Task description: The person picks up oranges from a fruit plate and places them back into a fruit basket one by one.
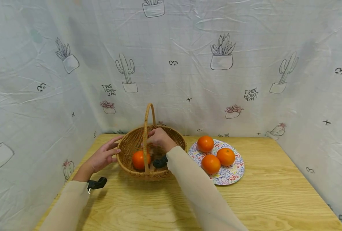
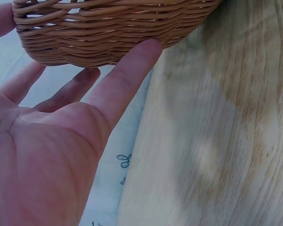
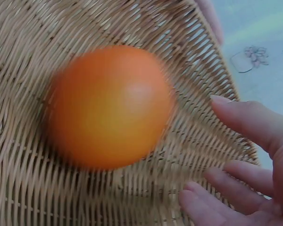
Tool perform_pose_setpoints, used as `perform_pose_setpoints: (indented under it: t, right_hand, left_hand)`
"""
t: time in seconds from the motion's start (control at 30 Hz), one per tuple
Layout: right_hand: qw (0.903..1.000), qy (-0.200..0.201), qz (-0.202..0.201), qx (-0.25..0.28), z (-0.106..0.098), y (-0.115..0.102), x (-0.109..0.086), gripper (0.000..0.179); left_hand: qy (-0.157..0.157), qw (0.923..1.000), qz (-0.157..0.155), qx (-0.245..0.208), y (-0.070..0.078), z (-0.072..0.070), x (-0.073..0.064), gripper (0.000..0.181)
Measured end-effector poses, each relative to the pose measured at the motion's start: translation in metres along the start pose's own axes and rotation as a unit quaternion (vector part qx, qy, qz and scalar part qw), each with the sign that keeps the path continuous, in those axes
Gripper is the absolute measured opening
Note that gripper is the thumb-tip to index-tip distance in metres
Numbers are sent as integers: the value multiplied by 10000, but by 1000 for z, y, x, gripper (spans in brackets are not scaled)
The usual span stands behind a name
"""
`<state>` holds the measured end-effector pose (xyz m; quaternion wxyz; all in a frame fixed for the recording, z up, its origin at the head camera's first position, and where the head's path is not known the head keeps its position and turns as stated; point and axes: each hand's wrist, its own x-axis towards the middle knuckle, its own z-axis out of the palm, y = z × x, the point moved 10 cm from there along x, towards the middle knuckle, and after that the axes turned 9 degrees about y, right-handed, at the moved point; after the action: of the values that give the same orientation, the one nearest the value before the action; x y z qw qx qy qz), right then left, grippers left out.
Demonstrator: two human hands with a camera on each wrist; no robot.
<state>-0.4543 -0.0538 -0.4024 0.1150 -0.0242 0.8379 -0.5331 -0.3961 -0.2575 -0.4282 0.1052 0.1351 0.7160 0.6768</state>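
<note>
Currently, the person's left hand (image 1: 104, 156) is resting its spread, nearly straight fingers against the left side of an oval, light-brown wicker basket (image 1: 173, 135) with an arched handle (image 1: 146, 131), while the right hand (image 1: 159, 138) is hovering over the basket's opening, its fingers parted and loosely bent. A round, glossy orange fruit (image 1: 137, 159) is lying inside the basket toward its near left, and a gap is showing between it and the right hand's fingers. The basket's far rim is sitting near the far edge of a pale wooden table (image 1: 275, 179). Its right rim is running just beside a roundish white plate with multicoloured squiggles (image 1: 231, 175), where three round orange fruits (image 1: 211, 164) are lying close together. Wood grain is extending from the plate to the table's right edge.
</note>
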Motion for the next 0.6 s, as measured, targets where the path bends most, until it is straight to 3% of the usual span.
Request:
perform_pose_setpoints:
  t: [0.27,0.6]
  right_hand:
    - [9956,-245,-679,-592,-27,-19,-10,57]
    - [9915,-251,-1213,-405,-72,-30,-38,61]
  left_hand:
    - [16,9999,37,-107,0,-1,-1,70]
    - [11,10000,68,-29,-3,-1,0,70]
